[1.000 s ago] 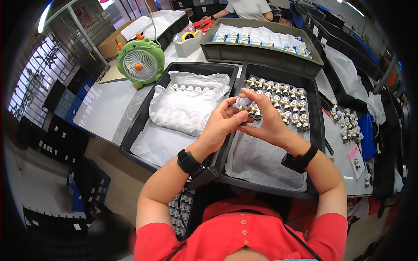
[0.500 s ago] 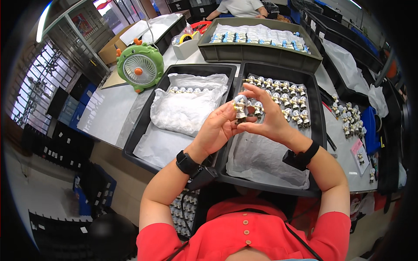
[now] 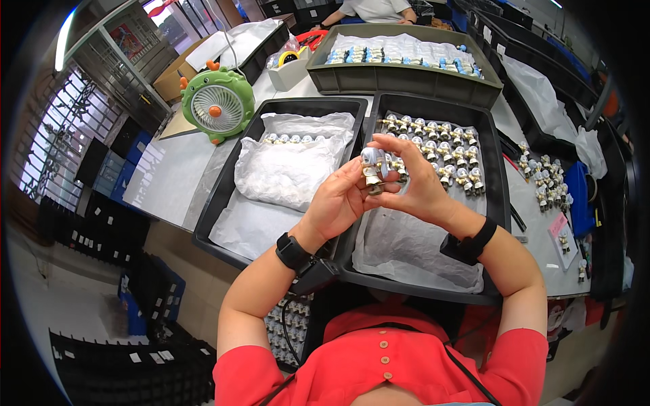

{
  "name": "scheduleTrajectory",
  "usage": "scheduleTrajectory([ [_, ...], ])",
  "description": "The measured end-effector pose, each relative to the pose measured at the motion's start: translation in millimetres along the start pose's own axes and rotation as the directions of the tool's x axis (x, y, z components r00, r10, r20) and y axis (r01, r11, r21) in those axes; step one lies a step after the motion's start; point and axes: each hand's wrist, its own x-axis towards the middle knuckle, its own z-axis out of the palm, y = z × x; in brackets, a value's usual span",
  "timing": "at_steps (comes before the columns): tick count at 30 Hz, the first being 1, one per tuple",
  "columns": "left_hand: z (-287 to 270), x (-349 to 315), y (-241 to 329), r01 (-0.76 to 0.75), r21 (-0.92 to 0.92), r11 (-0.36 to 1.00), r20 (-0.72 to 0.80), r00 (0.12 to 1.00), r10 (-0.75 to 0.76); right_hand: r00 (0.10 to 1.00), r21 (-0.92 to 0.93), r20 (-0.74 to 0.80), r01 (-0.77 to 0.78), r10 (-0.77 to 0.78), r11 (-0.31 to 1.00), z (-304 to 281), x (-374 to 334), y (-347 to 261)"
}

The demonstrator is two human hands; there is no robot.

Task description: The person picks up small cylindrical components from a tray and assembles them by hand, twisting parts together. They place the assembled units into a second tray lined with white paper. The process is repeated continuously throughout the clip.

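Observation:
A small figurine [image 3: 372,169] with a pale grey-white head and a white and gold body stands upright between my hands, over the inner rims of two black trays. My left hand [image 3: 335,203] grips it from the left side, thumb against its body. My right hand [image 3: 430,189] curves round it in a C, fingertips by its head and thumb by its base. Behind my right hand, the right black tray [image 3: 500,196] holds rows of similar figurines [image 3: 443,150] on white paper. My fingers hide part of those rows.
The left black tray [image 3: 215,203] has crumpled white paper over a row of figurines. A green fan [image 3: 218,105] stands at the left. An olive bin [image 3: 406,88] with blue-and-white figurines lies beyond. Loose figurines [image 3: 550,183] cluster at the right. Someone in white [image 3: 376,9] sits at the back.
The figurine has turned slightly between my fingers. Both hands stay in nearly the same place, and the whole view has shifted a little.

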Motion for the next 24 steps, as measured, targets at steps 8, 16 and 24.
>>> scheduleTrajectory([
  [8,-1.4,-2.1,-4.6,-0.077,0.325,0.943,-0.359,0.912,0.198,0.992,-0.268,0.024,0.124,-0.122,0.955,-2.6,4.1,-8.1],
  [16,2.2,-0.9,-9.3,-0.054,0.471,0.88,-0.305,0.927,0.22,0.981,-0.454,0.167,0.168,-0.102,0.875,1.5,-2.7,-5.3],
  [24,9.4,-3.1,-2.6,-0.051,0.335,0.941,-0.272,0.951,0.148,0.987,-0.283,0.075,0.158,-0.142,0.946,3.7,-2.7,-1.0],
])
